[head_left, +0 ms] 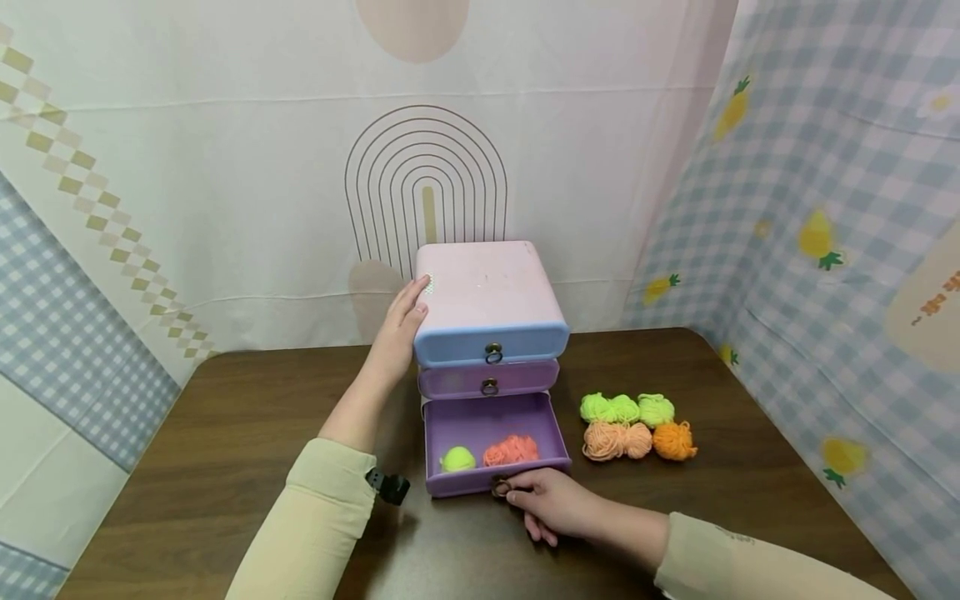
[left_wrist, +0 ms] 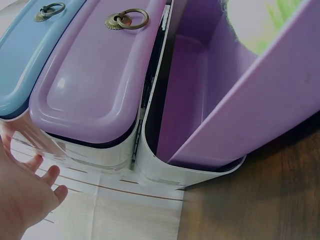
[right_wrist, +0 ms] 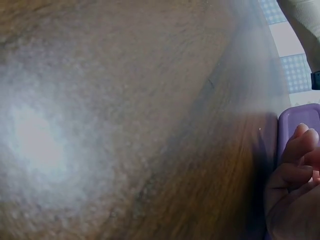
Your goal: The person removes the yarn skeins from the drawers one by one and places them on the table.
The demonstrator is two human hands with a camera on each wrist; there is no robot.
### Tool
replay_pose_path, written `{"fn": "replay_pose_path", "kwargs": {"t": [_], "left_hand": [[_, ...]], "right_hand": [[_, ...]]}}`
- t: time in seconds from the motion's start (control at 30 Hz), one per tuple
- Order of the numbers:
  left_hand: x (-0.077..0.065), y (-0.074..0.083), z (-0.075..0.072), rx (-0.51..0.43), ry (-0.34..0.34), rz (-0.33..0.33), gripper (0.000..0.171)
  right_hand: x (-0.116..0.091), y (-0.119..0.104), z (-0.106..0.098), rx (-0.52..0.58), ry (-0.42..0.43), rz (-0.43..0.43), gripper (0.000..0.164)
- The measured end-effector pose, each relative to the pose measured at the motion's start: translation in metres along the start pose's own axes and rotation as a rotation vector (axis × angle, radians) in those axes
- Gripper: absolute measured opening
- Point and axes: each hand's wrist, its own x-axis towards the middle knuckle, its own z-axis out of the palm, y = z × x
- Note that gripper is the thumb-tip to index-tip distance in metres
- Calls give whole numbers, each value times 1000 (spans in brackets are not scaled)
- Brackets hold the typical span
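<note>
A small three-drawer cabinet (head_left: pixel 487 287) with a pink top stands on the brown table. Its bottom purple drawer (head_left: pixel 487 417) is pulled out and holds a yellow-green yarn ball (head_left: pixel 457 459) and a coral yarn bundle (head_left: pixel 512 450). My right hand (head_left: pixel 558 502) pinches the ring pull (head_left: pixel 501 486) on that drawer's front; in the right wrist view its curled fingers (right_wrist: pixel 300 145) are beside the purple front. My left hand (head_left: pixel 397 333) rests against the cabinet's upper left side, fingers spread, as the left wrist view also shows. The blue drawer (head_left: pixel 491 343) and middle purple drawer (head_left: pixel 489 380) are closed.
Right of the cabinet lie green yarn bundles (head_left: pixel 609 408), a peach yarn bundle (head_left: pixel 617 440) and an orange yarn ball (head_left: pixel 674 440). A patterned cloth (head_left: pixel 285 208) hangs behind the table, and a checked cloth (head_left: pixel 795 167) runs along the right side.
</note>
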Motion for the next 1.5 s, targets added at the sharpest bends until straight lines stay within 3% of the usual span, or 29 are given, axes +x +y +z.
{"fn": "replay_pose_path", "kwargs": {"t": [0.77, 1.13, 1.23, 1.4, 1.5], "left_hand": [[0, 0, 1, 8, 5, -13, 54], [1, 0, -1, -5, -8, -18, 53], [-1, 6, -2, -6, -19, -28, 53], [-11, 38, -5, 0, -34, -34, 53], [-15, 47, -6, 2, -35, -33, 53]], "right_hand": [[-5, -2, 4, 45, -20, 11, 28], [-13, -2, -1, 2, -38, 22, 27], [-15, -2, -4, -5, -40, 27, 27], [-18, -3, -9, -1, -34, 1, 27], [-19, -3, -11, -4, -32, -12, 27]]}}
